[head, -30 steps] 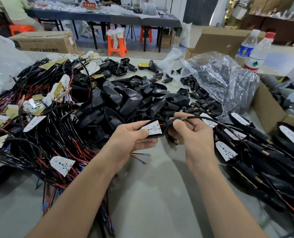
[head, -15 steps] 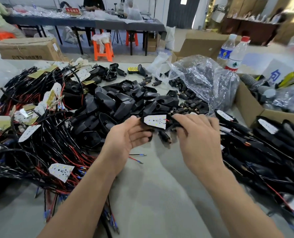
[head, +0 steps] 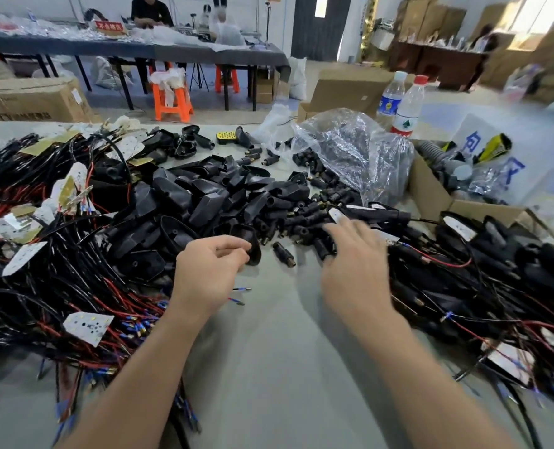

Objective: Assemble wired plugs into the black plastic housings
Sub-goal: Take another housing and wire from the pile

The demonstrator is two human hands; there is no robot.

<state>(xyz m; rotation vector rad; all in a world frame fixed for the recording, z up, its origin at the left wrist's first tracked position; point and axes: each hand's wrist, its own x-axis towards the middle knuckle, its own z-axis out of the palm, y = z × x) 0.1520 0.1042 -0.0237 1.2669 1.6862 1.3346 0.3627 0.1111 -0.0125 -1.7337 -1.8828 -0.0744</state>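
Right hand point(head: 353, 264) released, fingers spread, palm down, motion-blurred, over the near edge of the loose plugs point(head: 301, 222); cannot tell whether it touches them. Left hand point(head: 211, 270) loosely curled, fingertips right at the rim of one black housing point(head: 253, 246); cannot tell if it grips it. Single plug point(head: 283, 254) lies on the grey surface point(head: 269, 367) between the two hands. Housing pile point(head: 204, 196) just beyond left hand. Wire bundles point(head: 58, 260), red and black with white boards, heaped at left. Wired assemblies point(head: 483, 273) heaped at right, beside right hand. Clear plastic bag point(head: 350, 150) behind the plugs, more plugs inside. Cardboard box point(head: 428, 189) far right, two bottles point(head: 406, 105) behind the bag.
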